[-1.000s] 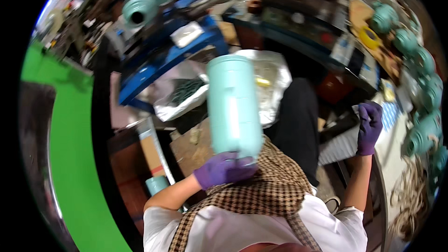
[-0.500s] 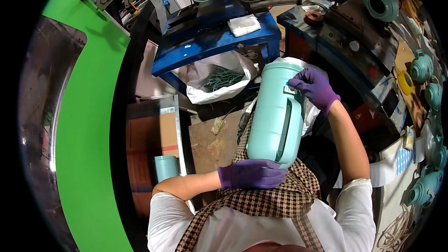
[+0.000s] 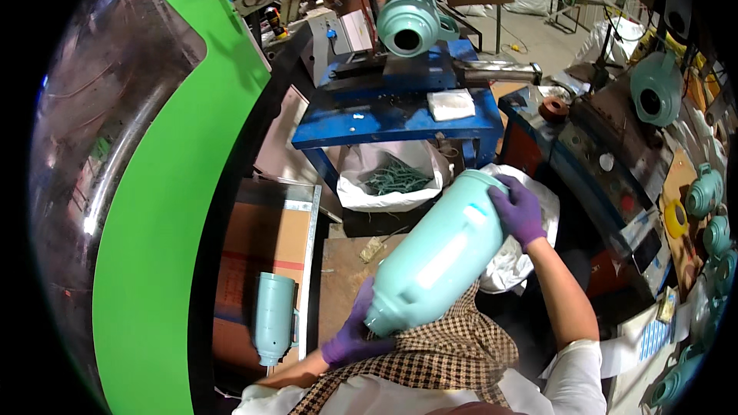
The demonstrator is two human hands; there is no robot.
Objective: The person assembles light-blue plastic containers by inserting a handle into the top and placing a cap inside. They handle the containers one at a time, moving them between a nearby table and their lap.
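Proper handling here, in my judgement, means supporting both ends of the green casing point(image 3: 438, 253) evenly, turning it slowly, and keeping gloved fingertips light to avoid scuffing the glossy wall. The casing slants across my front, narrow end near and left, wide end far and right, above the checked apron point(image 3: 430, 353). My left hand point(image 3: 356, 336) is clamped around the narrow end, fingers partly spread along its left side. My right hand point(image 3: 519, 211) is curled over the wide end's right side; its thumb contact I cannot confirm.
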